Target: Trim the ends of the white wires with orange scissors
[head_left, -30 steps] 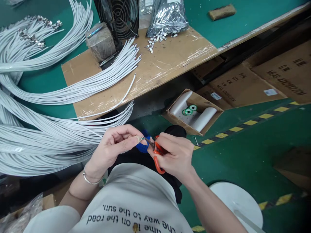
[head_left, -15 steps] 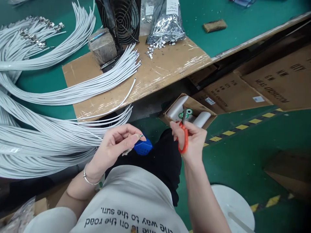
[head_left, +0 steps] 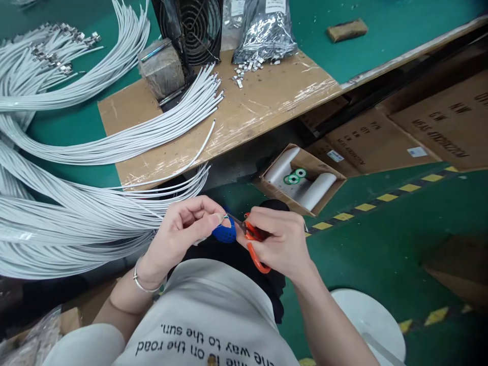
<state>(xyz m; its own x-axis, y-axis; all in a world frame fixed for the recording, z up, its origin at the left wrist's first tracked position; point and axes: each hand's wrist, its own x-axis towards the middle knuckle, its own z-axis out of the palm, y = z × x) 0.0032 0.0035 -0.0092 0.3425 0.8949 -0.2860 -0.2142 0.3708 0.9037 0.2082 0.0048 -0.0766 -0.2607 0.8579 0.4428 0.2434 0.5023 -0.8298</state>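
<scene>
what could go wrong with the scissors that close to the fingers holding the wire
The scissors in the right hand have their tips right at the fingertips of the left hand, which pinches the wire end, so a slip could nick a finger. The work is held in the air over the lap, unsupported, so the blades might bite too deep. Snipped bits could miss the blue container just below.
</scene>
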